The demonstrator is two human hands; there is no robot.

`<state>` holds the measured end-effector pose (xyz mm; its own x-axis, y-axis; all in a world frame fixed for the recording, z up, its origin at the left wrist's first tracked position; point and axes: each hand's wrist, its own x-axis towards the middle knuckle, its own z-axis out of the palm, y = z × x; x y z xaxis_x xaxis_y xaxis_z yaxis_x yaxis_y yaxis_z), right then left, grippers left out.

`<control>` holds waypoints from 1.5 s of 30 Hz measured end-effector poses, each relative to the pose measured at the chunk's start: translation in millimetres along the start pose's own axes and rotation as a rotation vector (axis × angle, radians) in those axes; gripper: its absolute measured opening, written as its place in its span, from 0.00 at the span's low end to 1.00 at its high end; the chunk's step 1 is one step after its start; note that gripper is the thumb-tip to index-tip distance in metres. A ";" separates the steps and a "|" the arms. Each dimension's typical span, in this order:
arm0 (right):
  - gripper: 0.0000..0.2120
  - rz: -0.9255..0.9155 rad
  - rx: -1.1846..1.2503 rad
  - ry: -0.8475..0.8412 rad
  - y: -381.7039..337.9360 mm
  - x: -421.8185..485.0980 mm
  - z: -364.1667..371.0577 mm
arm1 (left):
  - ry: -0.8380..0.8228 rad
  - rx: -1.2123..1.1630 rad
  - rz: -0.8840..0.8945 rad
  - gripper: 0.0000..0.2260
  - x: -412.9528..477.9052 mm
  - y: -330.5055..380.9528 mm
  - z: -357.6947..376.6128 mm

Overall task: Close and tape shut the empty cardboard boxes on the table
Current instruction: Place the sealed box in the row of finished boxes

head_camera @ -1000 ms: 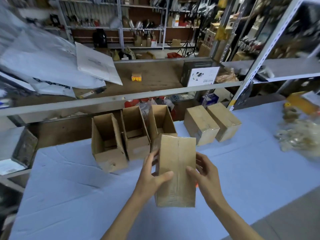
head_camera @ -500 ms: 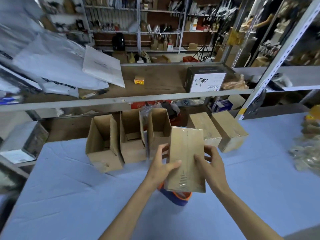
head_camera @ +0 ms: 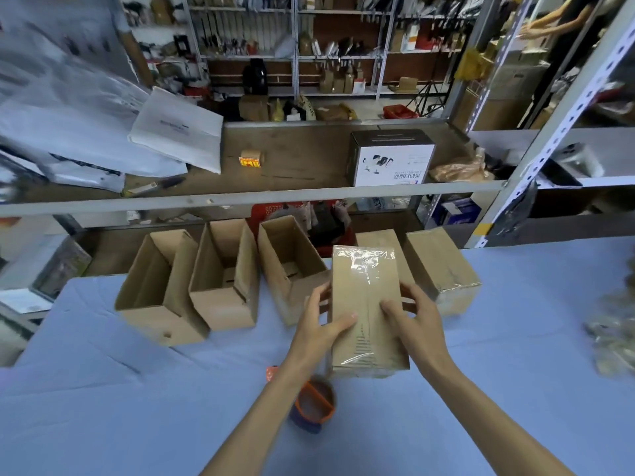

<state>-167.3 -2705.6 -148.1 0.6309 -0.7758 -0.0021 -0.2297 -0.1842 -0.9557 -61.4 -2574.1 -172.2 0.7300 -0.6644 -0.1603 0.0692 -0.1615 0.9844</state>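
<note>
risk: taped box (head_camera: 367,304) looks lifted off tabletop (head_camera: 137,407), glossy tape under thumbs. could slip and drop onto tape dispenser (head_camera: 312,407) just below. setting it down by sealed boxes (head_camera: 443,266) may knock open boxes (head_camera: 226,276) close at left, all three untaped. left hand (head_camera: 319,324): fingers curled round left side, thumb across top face. right hand (head_camera: 415,321): mirrors it on right side. both grip box, nothing else held.
</note>
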 end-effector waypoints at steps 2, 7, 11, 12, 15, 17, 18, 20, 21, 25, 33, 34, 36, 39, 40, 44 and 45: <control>0.16 0.012 -0.005 -0.018 4.2 8.5 -4.6 | 0.019 -0.004 -0.023 0.35 3.7 -0.7 9.2; 0.19 0.043 0.013 -0.066 12.0 26.1 -7.0 | 0.066 -0.012 -0.056 0.37 14.4 -4.4 20.5; 0.17 0.034 0.019 -0.098 10.8 42.0 -0.6 | 0.136 -0.056 -0.062 0.37 22.1 2.7 22.0; 0.17 0.022 0.019 -0.110 9.4 45.4 1.6 | 0.153 -0.065 -0.073 0.36 23.6 4.6 21.7; 0.17 0.005 0.032 -0.150 5.9 54.5 7.2 | 0.206 -0.089 -0.094 0.28 27.3 7.0 19.2; 0.17 0.005 0.038 -0.179 5.4 59.3 10.9 | 0.246 -0.090 -0.103 0.25 30.4 6.3 16.0; 0.17 0.005 0.045 -0.198 4.9 60.9 12.7 | 0.265 -0.081 -0.101 0.25 32.3 5.6 14.3; 0.21 0.026 0.057 -0.228 6.1 64.3 16.8 | 0.288 -0.053 -0.098 0.27 35.9 5.6 11.4; 0.23 0.034 0.059 -0.234 6.4 66.2 18.9 | 0.286 -0.045 -0.105 0.31 38.8 6.3 9.9; 0.25 0.001 0.025 -0.267 7.8 75.6 23.8 | 0.255 -0.046 -0.159 0.31 53.6 9.6 7.1; 0.30 0.037 -0.027 -0.258 14.7 109.1 27.8 | 0.188 -0.056 -0.234 0.30 95.4 4.4 4.2; 0.31 0.035 -0.055 -0.245 18.1 113.2 28.9 | 0.184 -0.033 -0.242 0.32 100.5 4.2 3.6; 0.31 0.018 -0.123 -0.238 25.0 121.2 33.1 | 0.181 0.002 -0.257 0.35 109.2 1.5 5.3; 0.30 0.002 -0.172 -0.252 36.9 130.5 40.6 | 0.177 0.007 -0.300 0.37 120.5 -5.2 13.0; 0.31 0.004 -0.201 -0.251 40.8 132.6 42.4 | 0.176 0.021 -0.315 0.38 124.5 -8.6 15.4; 0.34 0.005 -0.324 -0.279 59.3 140.4 48.2 | 0.152 0.067 -0.336 0.36 139.8 -20.5 20.1; 0.34 0.001 -0.361 -0.291 62.9 142.1 49.3 | 0.142 0.062 -0.335 0.35 142.7 -22.7 20.2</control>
<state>-55.5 -2797.7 -223.0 0.8004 -0.5841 -0.1350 -0.4414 -0.4218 -0.7920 27.5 -2680.0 -218.9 0.7611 -0.4600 -0.4572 0.2824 -0.3996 0.8721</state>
